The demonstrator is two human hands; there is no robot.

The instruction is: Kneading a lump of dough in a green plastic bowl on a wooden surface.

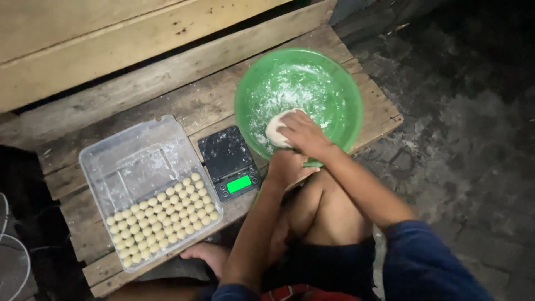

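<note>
Tray (131, 161) is sitting half filled with dough balls (163, 216); my right hand (304, 134) is pressing leftover dough lump (277, 129) in bowl (340, 92), left hand (285, 166) gripping its rim.

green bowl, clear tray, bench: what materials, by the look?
Green bowl: likely plastic, translucent and glossy, flour-dusted. Clear tray: see-through rigid plastic, floury film, rows of dough balls. Bench: raw weathered wood planks, visible grain, gaps and cracks.
</note>
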